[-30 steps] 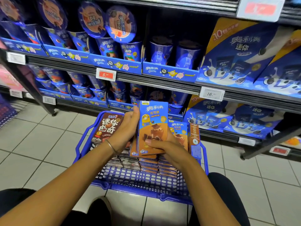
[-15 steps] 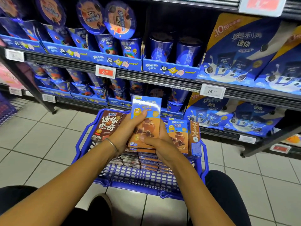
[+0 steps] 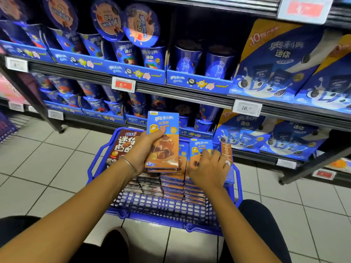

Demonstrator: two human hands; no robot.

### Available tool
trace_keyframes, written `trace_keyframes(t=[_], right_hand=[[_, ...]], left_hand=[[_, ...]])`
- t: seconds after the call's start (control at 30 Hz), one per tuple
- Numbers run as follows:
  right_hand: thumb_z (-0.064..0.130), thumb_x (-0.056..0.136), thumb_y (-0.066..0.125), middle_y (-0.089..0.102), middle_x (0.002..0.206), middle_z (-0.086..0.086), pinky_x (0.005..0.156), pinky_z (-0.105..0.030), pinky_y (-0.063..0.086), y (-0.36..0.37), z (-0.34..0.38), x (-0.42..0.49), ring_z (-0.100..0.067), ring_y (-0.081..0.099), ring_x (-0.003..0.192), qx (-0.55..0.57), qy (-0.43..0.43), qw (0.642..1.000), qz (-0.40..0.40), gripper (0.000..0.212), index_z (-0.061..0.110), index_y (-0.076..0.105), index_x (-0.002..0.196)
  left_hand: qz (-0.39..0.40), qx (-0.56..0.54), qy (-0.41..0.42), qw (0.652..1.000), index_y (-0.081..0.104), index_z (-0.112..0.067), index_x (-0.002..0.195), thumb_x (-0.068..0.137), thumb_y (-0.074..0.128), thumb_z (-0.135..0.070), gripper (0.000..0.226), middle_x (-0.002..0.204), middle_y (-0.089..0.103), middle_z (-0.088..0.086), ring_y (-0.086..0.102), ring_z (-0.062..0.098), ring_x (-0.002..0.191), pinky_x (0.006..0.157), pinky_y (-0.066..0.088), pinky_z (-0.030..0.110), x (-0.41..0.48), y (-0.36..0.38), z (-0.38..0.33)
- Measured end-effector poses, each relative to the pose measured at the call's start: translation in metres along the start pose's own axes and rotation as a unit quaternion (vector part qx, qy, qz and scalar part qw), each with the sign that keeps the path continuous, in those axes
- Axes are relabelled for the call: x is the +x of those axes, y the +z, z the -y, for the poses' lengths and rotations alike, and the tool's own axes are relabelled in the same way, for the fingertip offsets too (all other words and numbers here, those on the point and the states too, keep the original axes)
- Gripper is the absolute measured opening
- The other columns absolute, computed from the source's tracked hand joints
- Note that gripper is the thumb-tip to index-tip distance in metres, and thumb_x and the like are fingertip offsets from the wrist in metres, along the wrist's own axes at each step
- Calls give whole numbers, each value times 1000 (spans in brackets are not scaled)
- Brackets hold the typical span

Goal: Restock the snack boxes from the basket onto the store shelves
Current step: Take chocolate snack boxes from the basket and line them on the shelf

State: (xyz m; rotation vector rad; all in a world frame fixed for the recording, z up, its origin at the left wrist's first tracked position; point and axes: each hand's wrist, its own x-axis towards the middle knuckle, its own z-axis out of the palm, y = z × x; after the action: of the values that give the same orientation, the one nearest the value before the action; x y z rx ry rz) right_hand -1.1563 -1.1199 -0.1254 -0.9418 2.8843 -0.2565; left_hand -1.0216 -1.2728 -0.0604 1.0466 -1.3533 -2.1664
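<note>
A blue plastic basket [image 3: 163, 221] stands on the floor before the shelves, packed with snack boxes. My left hand [image 3: 144, 150] grips a small stack of blue-and-orange snack boxes [image 3: 163, 141], held upright above the basket. My right hand [image 3: 209, 168] reaches down onto another upright blue-and-orange box [image 3: 200, 149] at the basket's right side, fingers curling over its front. A brown cookie box [image 3: 123, 147] stands at the basket's left. More orange boxes [image 3: 174, 185] lie stacked flat inside.
Dark store shelves [image 3: 182, 92] hold blue cookie cups on the left and large blue-and-yellow bags [image 3: 275, 61] on the right, with price tags [image 3: 247, 108] on the rails. White tiled floor [image 3: 47, 168] surrounds the basket. My knees and a shoe show at the bottom.
My right hand has let go of the stack and moved right and down onto another box in the basket. My left hand now holds the stack alone.
</note>
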Motion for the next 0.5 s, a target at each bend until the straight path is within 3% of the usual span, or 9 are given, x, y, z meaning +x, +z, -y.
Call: trace_keyframes(t=[0.13,0.3,0.4,0.5], right_hand=[[57,77,69,29,150,-8,99,-47,40,11,11,-8,-36,40,126,37,-13,999,22,79,30,37,144],[52,77,76,30,145,-7,102,-51,40,-4,14,-10,-34,37,131,250,60,966,-41,84,21,39,146],[39,76,81,33,143,-4,104,-53,42,-30,24,-14,-27,40,131,369,27,920,-126,82,18,43,145],[47,72,75,35,142,-2,102,-48,46,-55,43,-26,-22,47,128,427,-44,889,-156,82,17,47,143]], left_hand=[[-6,4,-15,1000,79,-15,104,99,70,-37,24,99,82,10,81,21,80,60,62,27,0,-1,1],[-24,-5,-37,999,78,-11,114,95,73,-42,36,111,79,17,80,30,90,69,64,38,1,-6,2],[-28,-4,-52,998,77,-10,120,81,78,-60,64,115,78,20,78,37,100,82,65,50,2,-6,4],[-24,26,-63,997,80,-16,119,59,74,-85,92,116,78,19,76,40,106,97,59,59,2,-5,4]])
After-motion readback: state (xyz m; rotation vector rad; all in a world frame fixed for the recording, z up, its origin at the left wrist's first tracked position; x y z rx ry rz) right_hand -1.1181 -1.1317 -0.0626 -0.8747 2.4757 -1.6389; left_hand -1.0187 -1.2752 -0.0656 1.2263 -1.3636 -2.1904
